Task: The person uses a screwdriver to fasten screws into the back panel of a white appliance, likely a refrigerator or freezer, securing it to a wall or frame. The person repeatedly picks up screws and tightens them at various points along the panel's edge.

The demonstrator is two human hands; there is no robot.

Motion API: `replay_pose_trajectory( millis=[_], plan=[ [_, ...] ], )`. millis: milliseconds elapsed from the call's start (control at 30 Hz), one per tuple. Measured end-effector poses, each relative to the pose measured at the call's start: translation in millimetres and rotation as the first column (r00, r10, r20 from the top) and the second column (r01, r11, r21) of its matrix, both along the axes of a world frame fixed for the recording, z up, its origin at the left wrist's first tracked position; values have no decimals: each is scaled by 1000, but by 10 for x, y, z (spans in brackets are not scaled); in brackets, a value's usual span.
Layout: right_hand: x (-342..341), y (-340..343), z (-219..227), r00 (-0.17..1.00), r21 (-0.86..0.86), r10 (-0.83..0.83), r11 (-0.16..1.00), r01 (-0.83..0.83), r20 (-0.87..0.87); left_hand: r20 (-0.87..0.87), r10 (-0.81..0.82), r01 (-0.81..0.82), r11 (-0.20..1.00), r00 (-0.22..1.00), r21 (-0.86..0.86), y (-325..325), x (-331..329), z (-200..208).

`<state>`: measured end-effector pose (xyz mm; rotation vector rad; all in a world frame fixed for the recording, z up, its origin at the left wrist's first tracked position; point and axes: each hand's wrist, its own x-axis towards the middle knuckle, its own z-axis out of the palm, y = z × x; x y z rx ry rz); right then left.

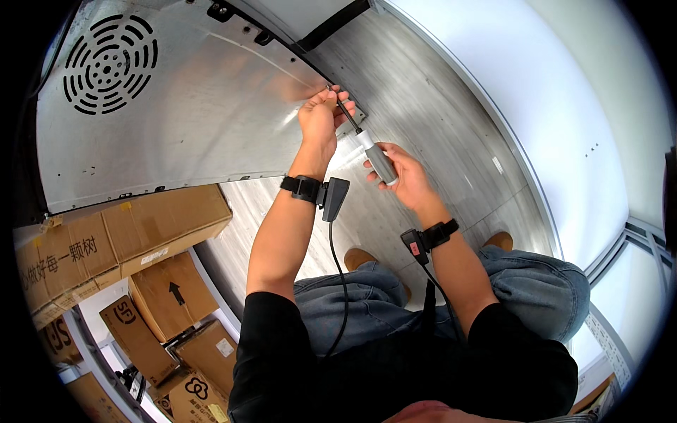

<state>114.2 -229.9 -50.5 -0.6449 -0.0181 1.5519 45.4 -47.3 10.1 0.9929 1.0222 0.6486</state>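
A large silver metal panel (204, 120) with a round pattern of vent slots stands at the upper left. My left hand (319, 121) is at its right edge near the corner, thumb and fingers closed in a pinch around the tip end of a screwdriver. Whatever small piece lies between those fingertips is hidden. My right hand (409, 180) grips the grey and white handle of the screwdriver (381, 163). Its dark shaft slants up and left toward the panel edge and my left fingers.
A long cardboard box (151, 222) lies below the panel at the left. Several brown cartons (173, 292) sit lower left on a shelf. Wood-look floor (430, 99) runs beneath my hands. A white curved-looking wall panel (564, 120) rises on the right. Cables (335, 282) hang from my wrist straps.
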Motion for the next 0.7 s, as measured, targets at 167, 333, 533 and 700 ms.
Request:
replay_pose_trajectory(
  millis=[167,333,533,700],
  plan=[
    [-148,57,-28,927,-110,-70,987,118,369,12,53,-53,998,999,-14,-11,37,4],
    [-181,57,-58,888,-54,-97,989,135,449,13,64,-64,998,998,-7,-19,16,-39],
    [-78,-48,-210,929,-102,-66,989,110,365,21,54,-53,998,998,-41,-178,-39,-83],
    [296,-260,-251,941,-129,-141,974,188,306,125,-36,49,993,991,-105,-296,256,-110]
  ],
)
